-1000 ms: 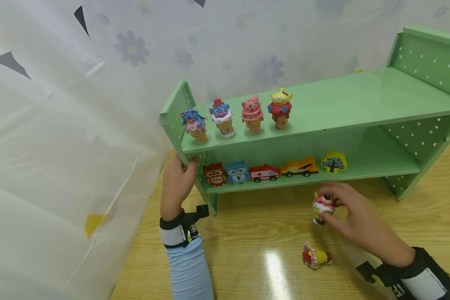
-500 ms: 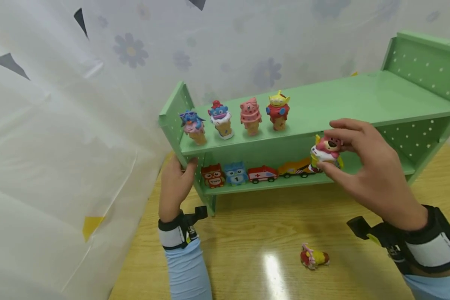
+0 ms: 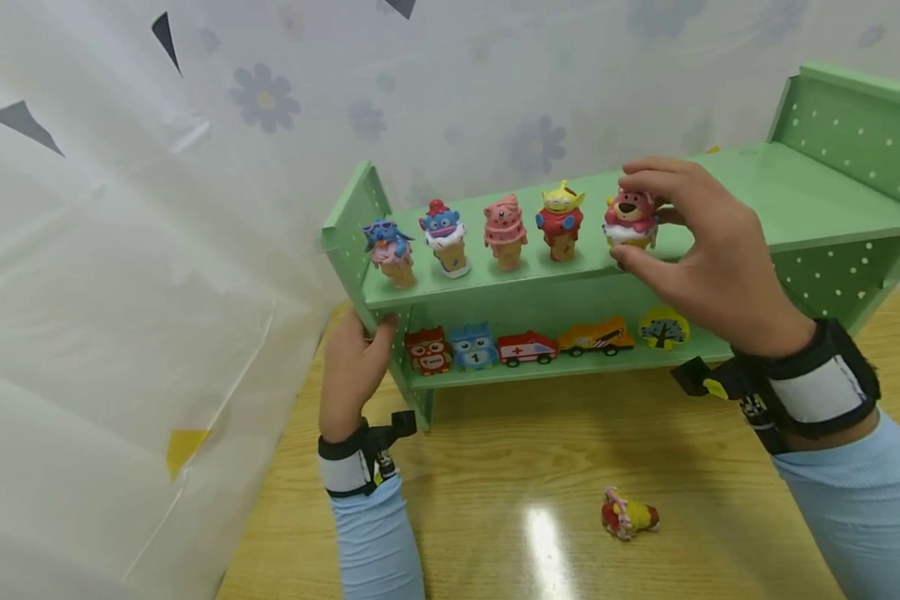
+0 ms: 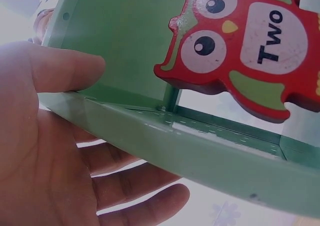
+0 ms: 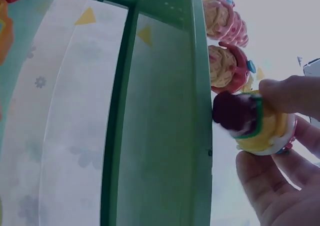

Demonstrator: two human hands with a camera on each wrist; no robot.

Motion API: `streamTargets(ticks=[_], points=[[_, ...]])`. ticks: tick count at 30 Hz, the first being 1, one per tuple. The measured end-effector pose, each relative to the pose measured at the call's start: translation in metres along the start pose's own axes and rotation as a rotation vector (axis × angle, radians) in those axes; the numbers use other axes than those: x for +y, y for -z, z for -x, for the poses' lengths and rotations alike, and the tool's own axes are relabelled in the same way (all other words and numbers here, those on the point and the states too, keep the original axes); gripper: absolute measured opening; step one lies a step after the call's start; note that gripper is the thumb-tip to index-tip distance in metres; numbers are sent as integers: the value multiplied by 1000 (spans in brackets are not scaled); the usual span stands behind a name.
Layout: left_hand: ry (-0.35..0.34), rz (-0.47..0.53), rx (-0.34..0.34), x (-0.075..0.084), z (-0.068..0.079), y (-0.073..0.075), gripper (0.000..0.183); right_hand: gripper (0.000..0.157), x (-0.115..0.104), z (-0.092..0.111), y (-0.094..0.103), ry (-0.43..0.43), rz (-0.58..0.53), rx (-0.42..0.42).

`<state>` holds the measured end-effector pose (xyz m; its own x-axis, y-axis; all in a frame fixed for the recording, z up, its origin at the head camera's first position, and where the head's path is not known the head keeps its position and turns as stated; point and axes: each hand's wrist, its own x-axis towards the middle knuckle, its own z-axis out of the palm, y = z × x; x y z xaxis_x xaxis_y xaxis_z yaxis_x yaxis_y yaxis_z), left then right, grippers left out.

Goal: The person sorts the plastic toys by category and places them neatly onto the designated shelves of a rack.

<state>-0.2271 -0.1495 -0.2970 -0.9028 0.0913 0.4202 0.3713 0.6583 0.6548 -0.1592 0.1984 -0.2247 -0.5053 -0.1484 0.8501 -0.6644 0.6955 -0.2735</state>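
Observation:
My right hand (image 3: 712,250) pinches a pink bear figurine (image 3: 630,218) between thumb and fingers at the front of the green shelf's (image 3: 817,196) top board. In the right wrist view, the figurine's dark base (image 5: 235,113) is beside the board's edge; whether it touches the board I cannot tell. Left of it stands a row of ice-cream-cone figurines, the nearest a yellow-headed, red-bodied one (image 3: 560,221). My left hand (image 3: 352,371) grips the shelf's left side panel, thumb inside and fingers outside in the left wrist view, near a red owl block (image 4: 235,46).
Along the lower board stand a blue owl block (image 3: 474,347), an ambulance (image 3: 528,347), an orange tow truck (image 3: 598,337) and a tree piece (image 3: 663,329). A yellow and red figurine (image 3: 632,514) lies on its side on the wooden table (image 3: 495,467).
My right hand has lifted the bear figurine from near the table, past the lower board, to the top board beside the yellow-headed figurine. My left hand stays on the side panel.

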Motion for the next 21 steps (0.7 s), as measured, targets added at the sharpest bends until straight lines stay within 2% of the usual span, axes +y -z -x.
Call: streamTargets(ticks=[9,16,21], points=[[-20,9,14,-3,-1,-2,32,63,14,-12,-9,-54,-54,27],[-18,5,20,-4,-2,-2,31,69,24,-11,-11,-116,-43,-52],[-14,-6,23,-4,-1,-2,32,78,27,-8,-13,-151,-39,-63]])
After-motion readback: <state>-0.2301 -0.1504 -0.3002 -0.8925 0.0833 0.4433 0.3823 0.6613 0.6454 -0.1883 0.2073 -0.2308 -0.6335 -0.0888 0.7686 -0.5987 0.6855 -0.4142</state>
